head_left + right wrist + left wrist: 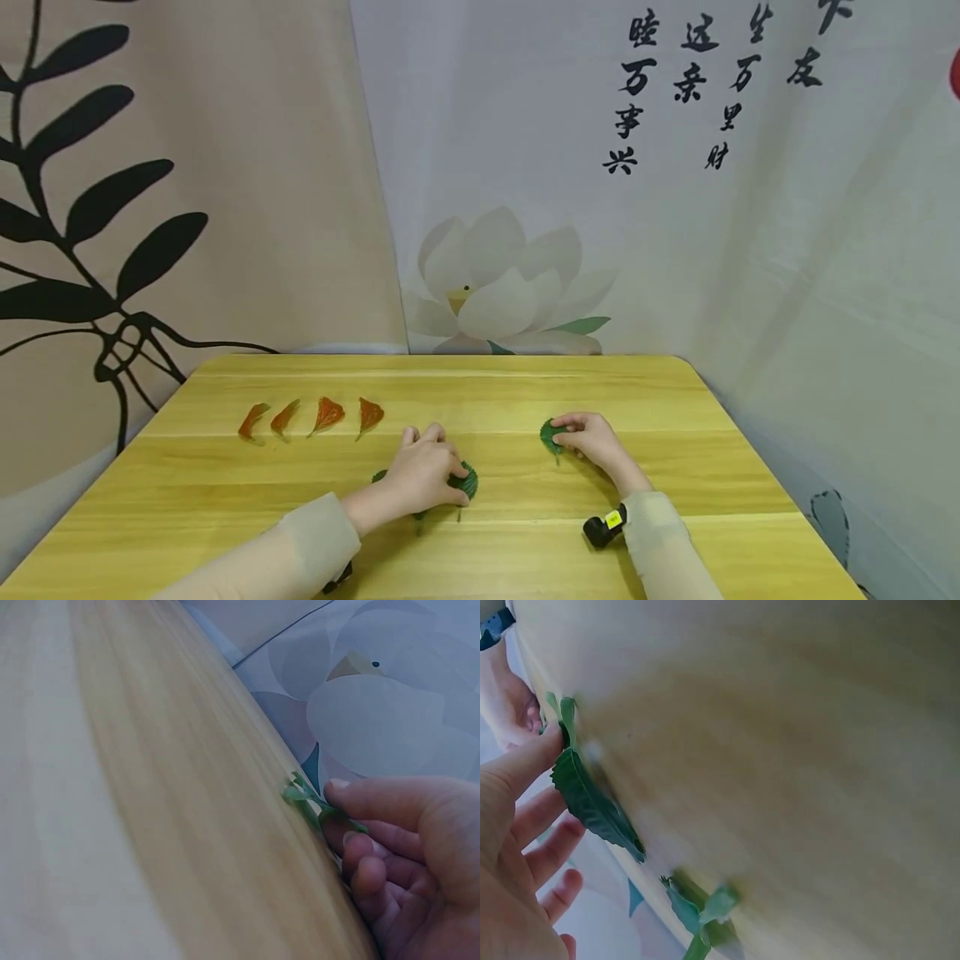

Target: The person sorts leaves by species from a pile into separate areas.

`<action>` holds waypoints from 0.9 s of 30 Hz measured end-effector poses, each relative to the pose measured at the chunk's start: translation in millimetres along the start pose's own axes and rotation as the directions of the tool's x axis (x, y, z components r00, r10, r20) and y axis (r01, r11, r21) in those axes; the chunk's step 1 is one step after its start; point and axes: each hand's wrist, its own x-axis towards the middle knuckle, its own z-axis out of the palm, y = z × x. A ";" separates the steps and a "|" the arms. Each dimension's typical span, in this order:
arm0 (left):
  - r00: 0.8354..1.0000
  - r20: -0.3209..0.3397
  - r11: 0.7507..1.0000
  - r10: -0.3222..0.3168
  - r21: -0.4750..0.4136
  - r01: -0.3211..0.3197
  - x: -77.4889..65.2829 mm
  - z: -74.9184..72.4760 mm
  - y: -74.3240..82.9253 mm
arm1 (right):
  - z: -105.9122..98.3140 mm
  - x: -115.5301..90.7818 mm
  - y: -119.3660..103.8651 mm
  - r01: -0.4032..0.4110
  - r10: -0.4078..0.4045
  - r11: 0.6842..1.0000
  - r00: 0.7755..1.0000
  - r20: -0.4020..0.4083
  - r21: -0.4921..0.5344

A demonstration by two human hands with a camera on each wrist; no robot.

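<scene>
My left hand point(420, 475) is over the middle of the table, its thumb and index finger at a green serrated leaf point(467, 482). In the left wrist view that leaf point(592, 799) lies between thumb and index finger, while the other fingers spread loosely. Further green leaf point(379, 476) parts peek out from under this hand, mostly hidden by it. To the right, my right hand point(596, 442) pinches another green leaf point(550, 433) by its edge. The right wrist view shows this leaf point(337, 821) between thumb and fingers, at the tabletop.
Several orange-red leaves point(327, 414) lie in a row at the back left of the wooden table point(480, 387). Behind the table's far edge hangs a printed cloth point(300, 208). A black wrist camera point(602, 530) sits at the right sleeve.
</scene>
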 end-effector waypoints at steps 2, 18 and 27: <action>1.000 -0.004 1.000 0.002 0.009 -0.002 1.1 0.8 -0.7 | -0.6 0.5 -0.5 0.005 -0.005 1.000 1.000 0.000 0.004; 0.999 0.031 1.000 0.023 -0.003 -0.023 -1.8 2.2 -0.9 | 2.9 -6.7 1.7 0.019 -0.019 1.000 1.000 0.000 0.006; 0.999 0.020 0.999 0.034 0.010 -0.034 -1.9 1.2 -2.2 | 4.1 -3.7 1.2 0.029 -0.029 1.000 1.000 -0.001 -0.011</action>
